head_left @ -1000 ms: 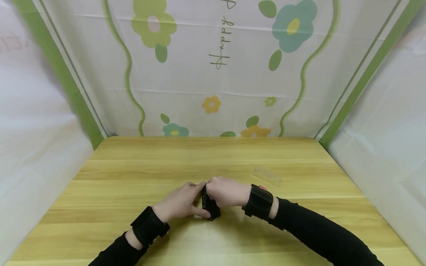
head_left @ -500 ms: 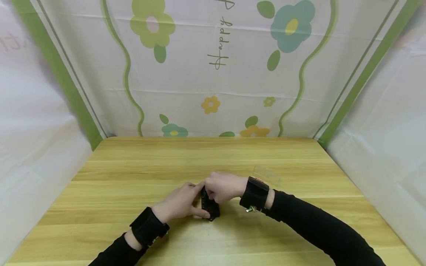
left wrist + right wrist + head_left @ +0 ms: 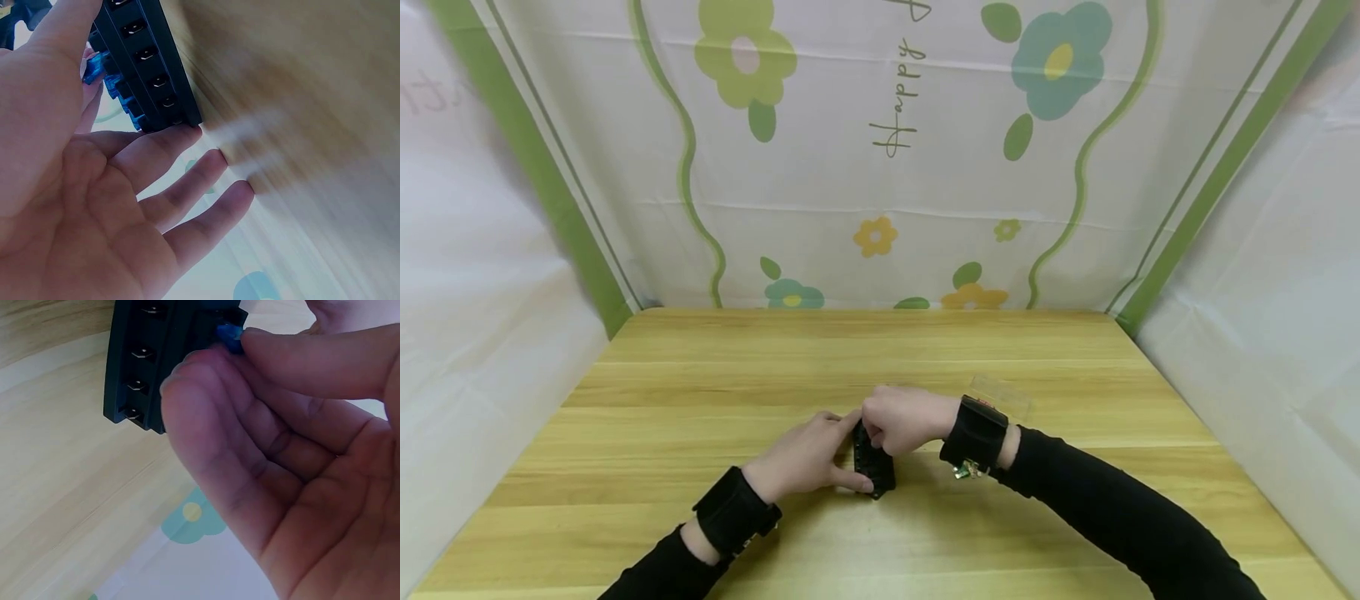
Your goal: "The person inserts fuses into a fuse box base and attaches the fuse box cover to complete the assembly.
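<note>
A black fuse box [image 3: 877,473] with a row of metal terminals [image 3: 145,55] along its side stands on the wooden table. My left hand [image 3: 805,454] holds it between thumb and index finger at its two ends, while the other fingertips touch the table. In the left wrist view, several blue blade fuses [image 3: 125,100] sit in a row on its top. My right hand [image 3: 912,418] is over the far half of the box; its thumb and forefinger pinch a blue blade fuse [image 3: 230,336] at the top of the box. How deep this fuse sits is hidden.
A clear plastic cover [image 3: 1000,393] lies on the table behind my right wrist, partly hidden by it. White cloth [image 3: 805,167] with printed flowers rises at the table's back edge, and white cloth walls stand on both sides.
My right hand has shifted slightly away and left over the fuse box, its wrist turning a little. My left hand and the box have stayed put.
</note>
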A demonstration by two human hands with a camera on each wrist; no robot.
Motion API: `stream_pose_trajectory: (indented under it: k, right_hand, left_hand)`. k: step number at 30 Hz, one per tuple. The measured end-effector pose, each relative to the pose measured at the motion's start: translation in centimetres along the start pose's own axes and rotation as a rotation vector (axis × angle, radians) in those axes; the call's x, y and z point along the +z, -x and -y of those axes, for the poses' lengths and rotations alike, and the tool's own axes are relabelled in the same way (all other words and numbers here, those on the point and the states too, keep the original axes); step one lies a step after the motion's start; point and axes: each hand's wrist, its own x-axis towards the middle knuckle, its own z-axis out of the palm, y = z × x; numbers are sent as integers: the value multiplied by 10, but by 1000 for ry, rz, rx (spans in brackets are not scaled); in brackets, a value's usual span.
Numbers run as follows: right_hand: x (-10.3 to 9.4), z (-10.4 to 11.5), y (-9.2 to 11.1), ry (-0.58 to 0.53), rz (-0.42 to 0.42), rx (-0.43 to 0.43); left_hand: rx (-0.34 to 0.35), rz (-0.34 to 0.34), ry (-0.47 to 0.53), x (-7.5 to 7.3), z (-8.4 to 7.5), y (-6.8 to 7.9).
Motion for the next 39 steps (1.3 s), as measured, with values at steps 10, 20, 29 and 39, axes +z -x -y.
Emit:
stream_pose_trajectory:
  k: [10,20,29,39]
  right_hand:
    - [0,0,1,22,-10,-12]
    - [5,12,3,181,-63,-6]
    - [14,15,0,235,-93,17]
    - [15,14,-4,229,-139,34]
  left_hand:
    - [11,-2,11,-1,-1,1]
    - [13,-17,3,-1,-3,-1]
    - [2,-21,-5,2,-1,1]
    - [19,-31,-1,3,1,-1]
